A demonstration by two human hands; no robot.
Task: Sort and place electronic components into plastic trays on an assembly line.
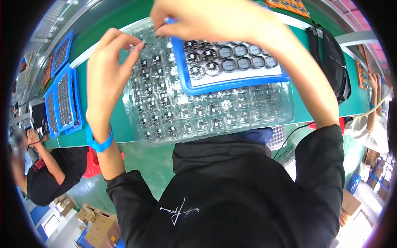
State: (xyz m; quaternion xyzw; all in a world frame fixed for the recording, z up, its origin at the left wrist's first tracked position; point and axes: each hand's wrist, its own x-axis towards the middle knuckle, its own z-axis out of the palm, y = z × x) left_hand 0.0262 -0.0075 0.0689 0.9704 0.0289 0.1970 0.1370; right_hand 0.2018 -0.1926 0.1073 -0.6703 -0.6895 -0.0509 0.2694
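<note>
My left hand [108,68] is over the left side of a clear plastic blister tray [136,136], thumb and forefinger pinched on a small dark part [143,44]. Rows of small dark, shiny parts sit in the blister tray's pockets. A blue-rimmed tray [231,87] rests on top of it, holding rows of round dark-edged pieces [228,64], some with pale grey centres. At the far left corner of the blue tray, my right hand [186,18] has its fingers closed together. A tiny shiny bit shows between them, too small to name. My right forearm covers part of the blue tray.
Blue trays of parts [64,101] are stacked on the green table [99,20] at left. A black backpack [331,62] lies at right, near a cable [289,138]. Orange trays [289,5] stand at the far side. Other people sit at both sides.
</note>
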